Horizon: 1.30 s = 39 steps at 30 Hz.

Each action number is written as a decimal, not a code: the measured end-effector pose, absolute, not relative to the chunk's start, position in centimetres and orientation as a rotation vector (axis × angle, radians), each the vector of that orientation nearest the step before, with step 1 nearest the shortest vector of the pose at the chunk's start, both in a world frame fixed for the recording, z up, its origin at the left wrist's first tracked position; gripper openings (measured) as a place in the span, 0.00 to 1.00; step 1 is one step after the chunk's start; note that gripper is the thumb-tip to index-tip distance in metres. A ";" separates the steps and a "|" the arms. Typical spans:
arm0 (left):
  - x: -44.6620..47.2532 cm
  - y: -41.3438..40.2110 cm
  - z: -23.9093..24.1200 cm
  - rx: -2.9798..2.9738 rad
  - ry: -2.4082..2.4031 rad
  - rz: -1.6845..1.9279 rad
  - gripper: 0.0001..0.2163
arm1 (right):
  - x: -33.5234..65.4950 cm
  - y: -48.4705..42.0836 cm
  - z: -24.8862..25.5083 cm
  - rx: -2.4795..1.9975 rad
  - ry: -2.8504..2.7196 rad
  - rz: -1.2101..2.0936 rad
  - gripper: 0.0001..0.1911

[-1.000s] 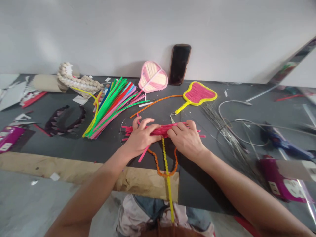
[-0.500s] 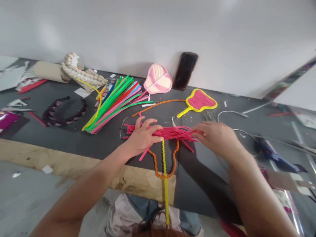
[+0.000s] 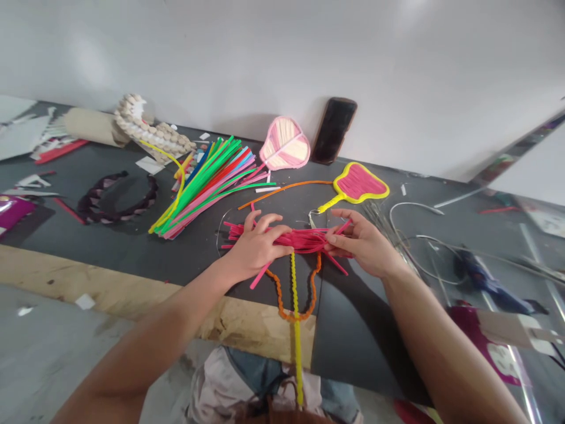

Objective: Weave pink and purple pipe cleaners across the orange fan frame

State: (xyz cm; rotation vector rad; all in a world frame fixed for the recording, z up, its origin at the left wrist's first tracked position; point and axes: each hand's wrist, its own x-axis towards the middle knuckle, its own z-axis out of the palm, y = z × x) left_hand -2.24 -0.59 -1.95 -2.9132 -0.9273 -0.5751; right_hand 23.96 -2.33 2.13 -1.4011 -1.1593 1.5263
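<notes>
Before you, a loose bundle of hot-pink strands (image 3: 306, 240) lies crosswise on the dark tabletop (image 3: 353, 330), some ends splayed. From its near edge a wavy orange loop (image 3: 279, 300) curves toward you, meeting the straight yellow stem (image 3: 297, 347) at its lowest bend.

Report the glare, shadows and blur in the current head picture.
Head view: soft glare on the wall, upper left; a dark shadow on the tabletop beside the right forearm; purple package at lower right blurred; pink pipe cleaners near centre clearer.
</notes>
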 end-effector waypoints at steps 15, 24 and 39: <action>-2.2 -0.6 -2.1 -2.925 -0.930 -0.587 0.12 | 24.5 -3.0 1.8 -1.583 -1.881 0.914 0.23; -2.3 -0.5 -2.2 -2.949 -0.935 -0.601 0.12 | 22.5 -4.1 1.8 -1.597 -2.506 0.302 0.09; -1.9 -0.6 -1.6 -2.964 -0.981 -0.558 0.09 | 20.5 -3.1 -1.2 -1.315 -2.500 -0.071 0.12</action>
